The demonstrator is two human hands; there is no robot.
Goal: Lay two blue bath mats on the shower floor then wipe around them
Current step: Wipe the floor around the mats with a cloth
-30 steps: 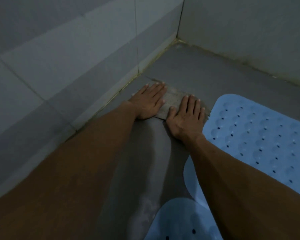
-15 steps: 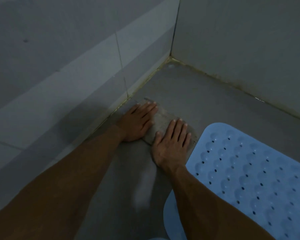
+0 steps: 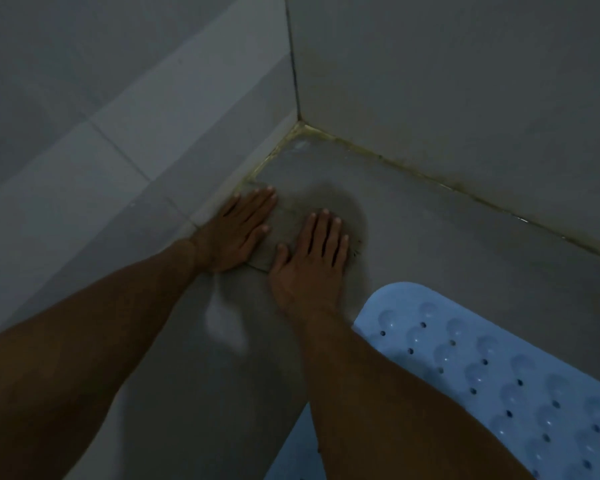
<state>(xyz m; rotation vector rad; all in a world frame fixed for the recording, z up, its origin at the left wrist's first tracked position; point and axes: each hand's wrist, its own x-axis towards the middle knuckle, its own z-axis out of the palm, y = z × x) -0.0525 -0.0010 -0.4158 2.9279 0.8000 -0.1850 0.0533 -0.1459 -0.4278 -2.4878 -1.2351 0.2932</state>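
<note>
A grey cloth (image 3: 286, 221) lies flat on the grey shower floor (image 3: 447, 244) close to the corner. My left hand (image 3: 238, 232) presses on its left part with straight fingers, right beside the left wall. My right hand (image 3: 314, 258) presses flat on its right part. A blue bath mat (image 3: 520, 375) with suction cups and small holes lies on the floor at the right, just behind my right forearm. A strip of blue mat (image 3: 291, 459) shows at the bottom edge; whether it is a second mat I cannot tell.
Grey tiled walls meet in a corner (image 3: 300, 124) just beyond the cloth, with yellowed grout along the floor joint. A pale wet streak (image 3: 222, 323) marks the floor between my forearms. Bare floor stretches between the mat and the back wall.
Both hands have pushed the cloth forward along the left wall toward the corner. A darker damp patch now shows on the floor ahead of the cloth.
</note>
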